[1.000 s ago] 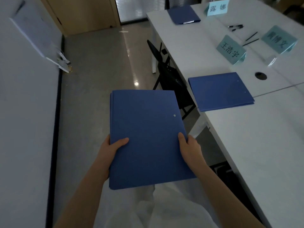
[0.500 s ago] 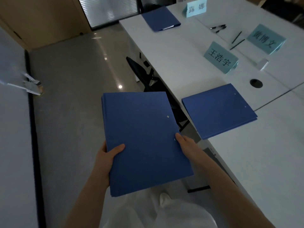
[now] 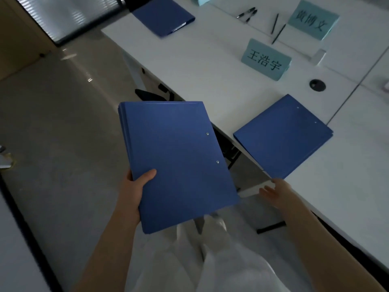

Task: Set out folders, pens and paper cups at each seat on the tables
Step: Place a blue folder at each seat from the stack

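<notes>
My left hand (image 3: 134,186) grips a stack of blue folders (image 3: 179,161) by its near left edge, thumb on top, and holds it over the floor beside the white table (image 3: 210,66). My right hand (image 3: 273,191) is off the stack, fingers stretched out, just below the near corner of a blue folder (image 3: 283,137) lying at the table's edge. Another blue folder (image 3: 164,15) lies at the far seat. Several black pens (image 3: 277,28) lie near the teal name cards (image 3: 266,60). I see no paper cups.
A black chair (image 3: 153,94) is tucked under the table behind the held stack. A round cable hole (image 3: 317,85) sits past the near folder. Grey floor (image 3: 63,123) stretches to the left, with a white surface (image 3: 12,249) at the left edge.
My right hand has let go of the stack's right edge and moved right toward the folder on the table. The left hand now carries the stack alone. The view has swung right.
</notes>
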`<action>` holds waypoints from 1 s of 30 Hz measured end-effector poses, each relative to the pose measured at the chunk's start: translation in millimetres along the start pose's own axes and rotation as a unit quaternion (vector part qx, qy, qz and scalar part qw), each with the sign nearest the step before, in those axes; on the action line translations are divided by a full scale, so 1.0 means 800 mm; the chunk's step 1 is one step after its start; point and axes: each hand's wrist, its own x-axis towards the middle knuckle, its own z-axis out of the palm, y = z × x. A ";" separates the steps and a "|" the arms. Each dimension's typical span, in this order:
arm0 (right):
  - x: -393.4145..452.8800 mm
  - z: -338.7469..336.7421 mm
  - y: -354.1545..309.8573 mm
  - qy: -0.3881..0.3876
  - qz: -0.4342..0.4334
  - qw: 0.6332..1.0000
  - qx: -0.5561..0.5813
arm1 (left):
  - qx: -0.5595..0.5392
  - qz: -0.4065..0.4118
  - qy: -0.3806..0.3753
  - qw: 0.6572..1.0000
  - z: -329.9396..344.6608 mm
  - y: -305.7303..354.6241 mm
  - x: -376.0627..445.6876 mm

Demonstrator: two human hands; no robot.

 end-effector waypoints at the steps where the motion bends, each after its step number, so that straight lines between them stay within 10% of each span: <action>1: 0.002 -0.002 -0.005 0.018 0.000 1.000 0.013 | 0.001 -0.002 -0.008 1.000 0.006 0.006 0.009; 11: 0.032 -0.019 -0.041 -0.004 0.056 0.988 0.140 | 0.015 -0.014 -0.029 0.999 0.053 0.020 0.049; 30: -0.040 0.006 -0.081 -0.173 -0.155 0.938 0.258 | 0.016 -0.001 -0.062 0.998 0.071 0.040 0.081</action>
